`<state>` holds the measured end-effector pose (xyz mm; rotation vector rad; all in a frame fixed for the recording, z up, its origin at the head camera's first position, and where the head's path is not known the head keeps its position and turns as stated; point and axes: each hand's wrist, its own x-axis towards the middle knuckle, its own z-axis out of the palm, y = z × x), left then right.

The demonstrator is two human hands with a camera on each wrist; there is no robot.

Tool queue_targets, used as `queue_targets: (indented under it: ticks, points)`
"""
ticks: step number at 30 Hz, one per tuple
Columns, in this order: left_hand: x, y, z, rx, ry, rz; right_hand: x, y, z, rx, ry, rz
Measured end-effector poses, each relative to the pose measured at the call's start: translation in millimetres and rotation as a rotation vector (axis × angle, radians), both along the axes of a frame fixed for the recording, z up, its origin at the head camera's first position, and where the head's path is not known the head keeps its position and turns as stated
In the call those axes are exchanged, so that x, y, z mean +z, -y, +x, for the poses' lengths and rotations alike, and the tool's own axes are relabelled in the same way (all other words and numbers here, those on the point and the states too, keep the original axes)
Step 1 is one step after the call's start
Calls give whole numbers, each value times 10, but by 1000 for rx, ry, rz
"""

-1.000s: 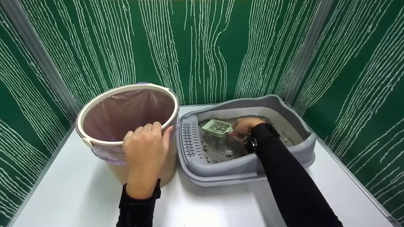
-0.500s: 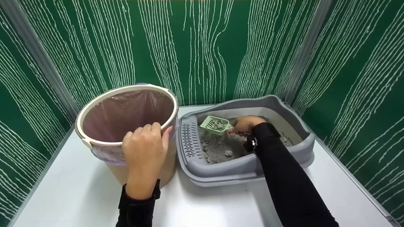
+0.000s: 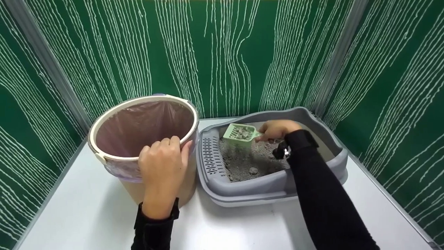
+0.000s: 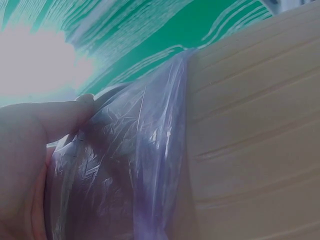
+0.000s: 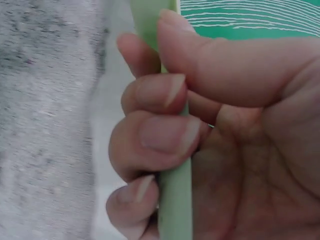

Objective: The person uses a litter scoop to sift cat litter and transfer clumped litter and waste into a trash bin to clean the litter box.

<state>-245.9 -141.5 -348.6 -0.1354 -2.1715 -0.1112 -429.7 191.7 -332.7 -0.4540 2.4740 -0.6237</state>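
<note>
My right hand (image 3: 279, 130) grips the handle of a light green slotted litter scoop (image 3: 239, 132), fingers curled round it in the right wrist view. Pale grey clumps lie in the scoop, which is raised above the grey litter (image 3: 242, 163), with blurred fine litter below it. A grey litter box (image 3: 236, 189) contains the litter, and one round clump (image 3: 253, 171) lies on its surface near the front. My left hand (image 3: 163, 166) holds the near rim of a beige trash bin (image 3: 130, 191), thumb on the outer side over the purplish bag liner (image 4: 160, 135).
The bin stands left of the litter box, nearly touching it. A slotted ledge (image 3: 212, 156) runs along the box's left side. Both stand on a white table (image 3: 222, 227), enclosed by green panels (image 3: 229, 59) with white wavy lines.
The scoop and my right hand have risen a little from the litter, shifting slightly rightward, with the clumps still in the scoop. My left hand keeps its hold on the bin rim.
</note>
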Motion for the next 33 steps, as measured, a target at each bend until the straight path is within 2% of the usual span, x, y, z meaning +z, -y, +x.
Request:
queue_targets:
  ticks: [5,7,10,12,14,17,21,26,29,33]
  points:
    - [-20,-15,5,-7,-2,4,424,16,94,-34,-50,37]
    - [-21,-22,4,-6,-3,0,621,57,165,-73,-59,21]
    - [-16,-34,0,-7,-2,-2,938,178,254,-67,-106,24]
    - [-10,-37,-1,-3,-3,-4,1141,300,302,-33,-143,32]
    - [-7,-37,-1,-2,-3,0,1324,461,337,53,-216,74]
    - [-5,-40,-1,1,-1,-1,1513,731,432,128,-294,111]
    - [1,-49,-4,7,1,-10,1582,1096,560,179,-385,171]
    - [5,-33,-10,19,-16,-19,1500,1524,698,217,-500,226]
    - [2,-21,-13,22,-34,-20,1415,1728,798,252,-667,285]
    - [-9,-17,-29,27,-64,-36,1278,1939,914,310,-991,505]
